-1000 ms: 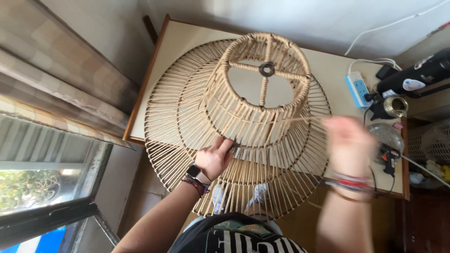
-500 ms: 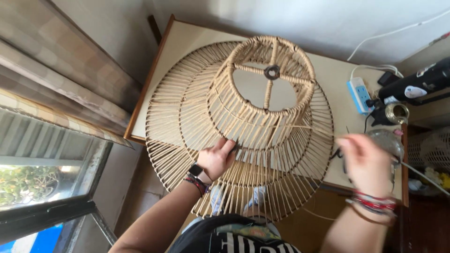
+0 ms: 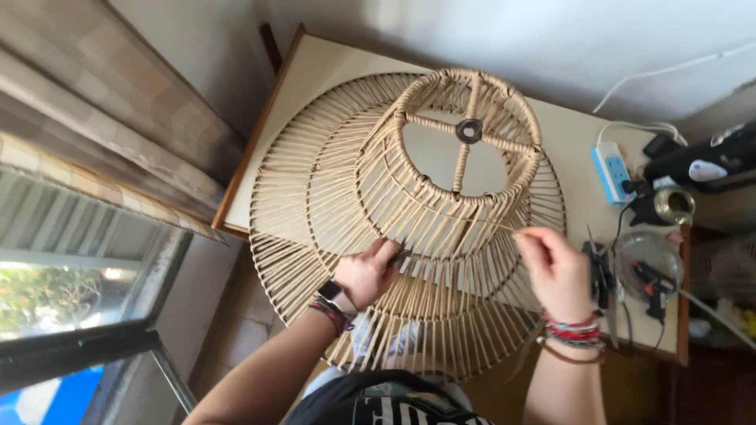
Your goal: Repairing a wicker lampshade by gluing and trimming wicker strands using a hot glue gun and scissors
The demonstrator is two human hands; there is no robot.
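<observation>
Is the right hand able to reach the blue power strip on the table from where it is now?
Probably yes. The right hand is at the lampshade's right side, and the power strip lies beyond it on the table, with bare tabletop between them.

The lampshade (image 3: 409,228) hides most of the bench (image 3: 315,75); only the bench's strip at 12 o'clock and its side at 3 o'clock show. The left hand (image 3: 366,271) has its fingertips tucked among the ribs, so what they pinch cannot be told. The right hand (image 3: 555,267) closes on a thin strand (image 3: 472,216), too fine to follow. At 3 o'clock the dark tool (image 3: 709,161) is cut off by the edge. The clutter (image 3: 650,275) below it is too tangled to identify.
</observation>
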